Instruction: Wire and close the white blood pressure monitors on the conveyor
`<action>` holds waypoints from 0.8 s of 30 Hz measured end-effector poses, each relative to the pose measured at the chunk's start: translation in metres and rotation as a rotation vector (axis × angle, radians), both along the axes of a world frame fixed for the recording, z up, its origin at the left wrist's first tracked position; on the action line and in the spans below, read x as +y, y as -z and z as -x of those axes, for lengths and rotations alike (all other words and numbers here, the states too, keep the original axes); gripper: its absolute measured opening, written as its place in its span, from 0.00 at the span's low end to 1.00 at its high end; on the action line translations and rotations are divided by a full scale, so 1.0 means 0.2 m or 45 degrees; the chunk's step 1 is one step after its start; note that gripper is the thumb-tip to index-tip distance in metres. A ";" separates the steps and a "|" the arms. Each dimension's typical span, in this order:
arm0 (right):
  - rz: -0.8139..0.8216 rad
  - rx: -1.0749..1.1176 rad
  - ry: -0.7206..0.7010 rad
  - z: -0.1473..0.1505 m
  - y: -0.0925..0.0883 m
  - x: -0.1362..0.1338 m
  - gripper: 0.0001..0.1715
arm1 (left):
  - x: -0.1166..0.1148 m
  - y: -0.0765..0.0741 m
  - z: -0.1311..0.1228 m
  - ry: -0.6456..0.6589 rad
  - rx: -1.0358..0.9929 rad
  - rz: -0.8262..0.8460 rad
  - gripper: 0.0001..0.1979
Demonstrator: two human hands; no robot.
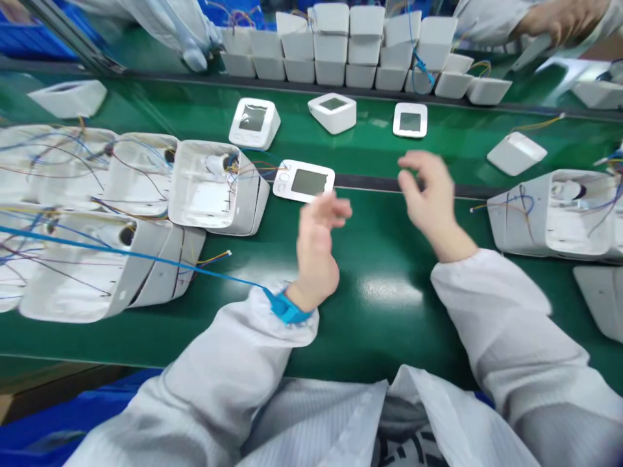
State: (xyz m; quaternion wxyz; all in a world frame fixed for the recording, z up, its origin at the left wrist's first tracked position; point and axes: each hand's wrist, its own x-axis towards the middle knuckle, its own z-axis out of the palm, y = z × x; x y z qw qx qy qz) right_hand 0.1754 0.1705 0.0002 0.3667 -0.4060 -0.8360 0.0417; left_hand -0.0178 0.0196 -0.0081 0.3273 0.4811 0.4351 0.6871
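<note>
My left hand (318,250), with a blue wrist strap (289,308) and its cord, is raised over the green table, fingers loosely bent and apart, nothing in them. Just beyond its fingertips lies a flat white front panel (288,183) with a grey screen, wires running from its left end toward an open white housing (209,188). To the right hovers my right hand (431,198), thumb and forefinger parted in a curve, also holding nothing. Its nearest thing is a white device with a small screen (409,120), farther back on the green belt.
Open white housings (78,266) with loose wires crowd the left; another housing (520,214) stands at right. More screened devices (254,123) sit on the belt. Stacked white shells (331,48) line the far side. A co-worker's hand (559,23) shows at top right.
</note>
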 end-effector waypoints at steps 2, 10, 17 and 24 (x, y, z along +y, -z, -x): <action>0.063 -0.079 0.033 0.03 0.08 0.02 0.21 | 0.00 0.02 -0.03 0.122 0.068 0.087 0.22; 0.207 -0.379 0.171 0.30 0.11 0.44 0.29 | 0.05 0.02 -0.06 0.441 0.487 0.179 0.13; 0.514 -0.654 0.432 0.44 0.03 0.85 0.32 | 0.04 0.01 -0.03 0.449 0.488 0.199 0.13; 0.379 -0.309 0.621 0.27 -0.07 0.80 0.24 | 0.06 -0.01 -0.04 0.402 0.235 0.348 0.11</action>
